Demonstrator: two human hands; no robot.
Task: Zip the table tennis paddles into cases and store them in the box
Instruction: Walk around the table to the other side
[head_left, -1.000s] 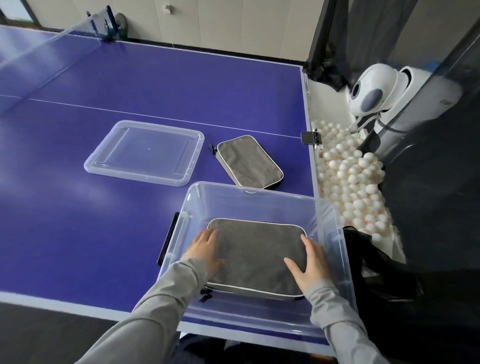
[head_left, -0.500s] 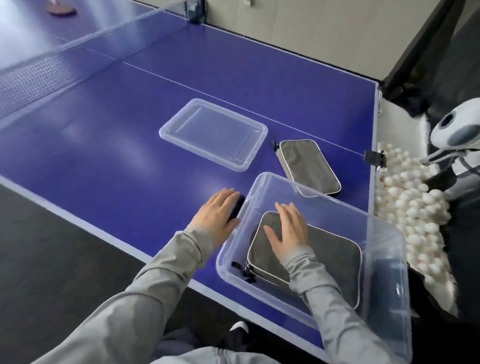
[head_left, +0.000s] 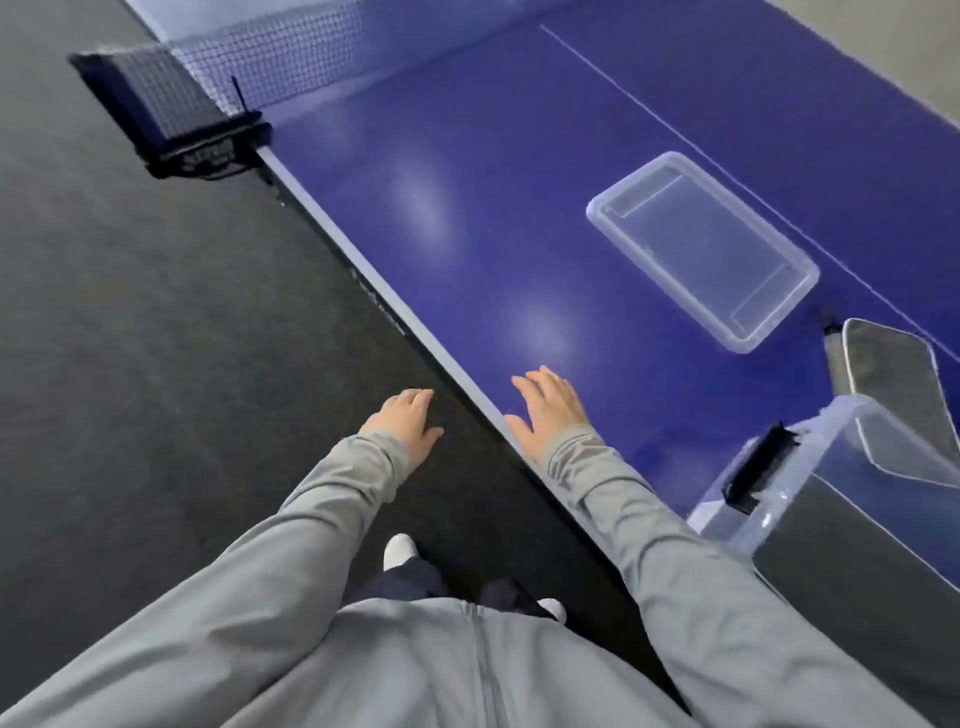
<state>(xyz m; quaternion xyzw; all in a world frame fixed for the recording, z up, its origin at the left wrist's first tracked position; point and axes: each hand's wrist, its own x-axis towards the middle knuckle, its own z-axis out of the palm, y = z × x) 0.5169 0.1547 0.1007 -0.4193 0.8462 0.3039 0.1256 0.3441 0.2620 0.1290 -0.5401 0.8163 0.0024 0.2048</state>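
Both hands are free and hold nothing. The left hand (head_left: 402, 421) hangs over the dark floor (head_left: 156, 338) just off the worktop's edge, fingers loosely spread, its grip apart. The right hand (head_left: 548, 410) is above the blue worktop (head_left: 467, 182) near that edge, fingers straight and fanned, grip apart too; whether it touches the surface cannot be told. At the right border stands the clear box (head_left: 831, 457) with a black handle, one grey case (head_left: 857, 561) lying inside it. A second case (head_left: 883, 374) lies on the worktop just behind the box. The lid (head_left: 701, 249) lies flat farther back, apart from both. The net (head_left: 218, 62) crosses the far corner.
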